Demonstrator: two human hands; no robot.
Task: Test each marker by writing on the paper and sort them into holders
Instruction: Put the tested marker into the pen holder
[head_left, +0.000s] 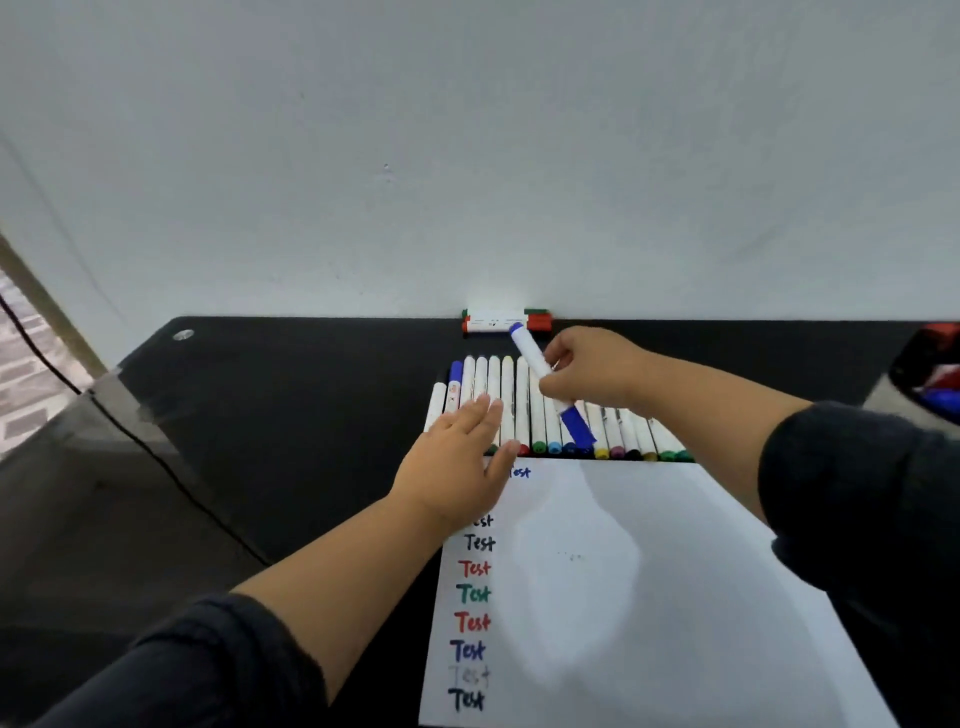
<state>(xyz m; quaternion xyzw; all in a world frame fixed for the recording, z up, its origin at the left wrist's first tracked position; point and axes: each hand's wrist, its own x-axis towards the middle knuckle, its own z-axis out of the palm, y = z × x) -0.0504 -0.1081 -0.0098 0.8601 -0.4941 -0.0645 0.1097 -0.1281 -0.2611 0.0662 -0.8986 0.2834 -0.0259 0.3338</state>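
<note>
Centrally, the right hand (587, 371) grips a blue marker (551, 385), fingers and thumb curled round the middle of its white barrel. The marker is capped: a blue cap shows at the near end, a blue butt at the far end. Its long axis runs diagonally, far end tilted toward the wall, near end pointing down toward the paper (675, 571). It is held above the row of markers (524, 405), which lies side by side on the black desk (291, 405) just beyond the paper's far edge.

The left hand (462, 462) is flat, fingers straight and together, resting over the left part of the row and the paper's far left corner; it holds nothing.

Down the paper's left margin runs a column of "Test" words (472, 595) in black, red, green and blue, one very faint. The top word, beside the left hand, is blue, so the held marker has probably been tested already, and sorting is likely the step in hand.

A dark holder (930, 374) containing red and blue markers sits at the frame's right edge, well to the right of the paper. It lies on the right hand's side, so that hand is the nearer one. Two markers (506, 321) lie against the wall, beyond the row.
</note>
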